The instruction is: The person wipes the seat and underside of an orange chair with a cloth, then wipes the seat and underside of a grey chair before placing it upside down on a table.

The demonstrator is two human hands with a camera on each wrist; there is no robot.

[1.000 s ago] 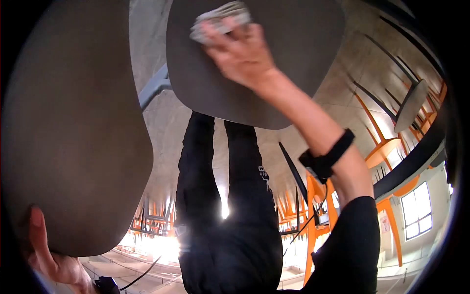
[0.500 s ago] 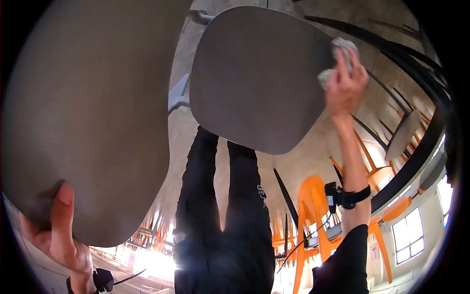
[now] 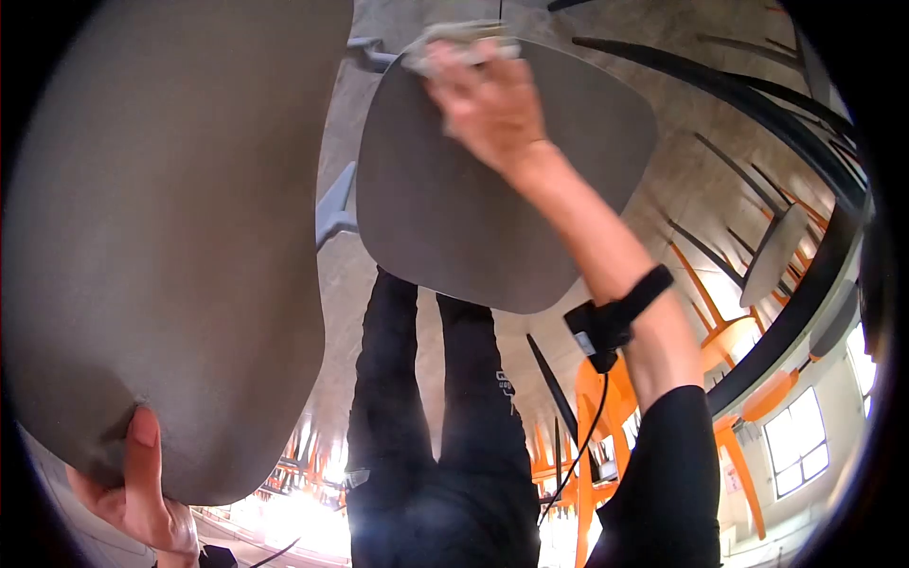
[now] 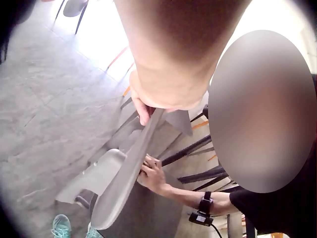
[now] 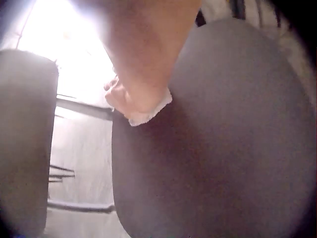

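Note:
A grey chair stands before me, its backrest [image 3: 180, 218] at the left of the head view and its seat [image 3: 445, 208] in the middle. My left hand [image 3: 142, 492] grips the backrest's edge, thumb on the near face and fingers mostly behind it. The left wrist view shows that backrest [image 4: 130, 173] side-on below the hand. My right hand [image 3: 492, 109] holds a folded whitish cloth [image 3: 471, 32] at the seat's far left edge. Seen from the right wrist, the cloth [image 5: 148, 116] peeks out under the hand against the seat.
Grey brackets [image 3: 338, 204] join backrest and seat. To the right, a dark curved bar [image 3: 720, 85] arcs past other chairs, among them an orange chair [image 3: 606, 407]. The person's black-trousered legs [image 3: 407, 379] are below the seat; teal shoes [image 4: 61, 227] show on the floor.
The right hand with the cloth swept from the seat's far left to its right edge, then back to the far left. The left hand keeps its hold while the chair shifts in view.

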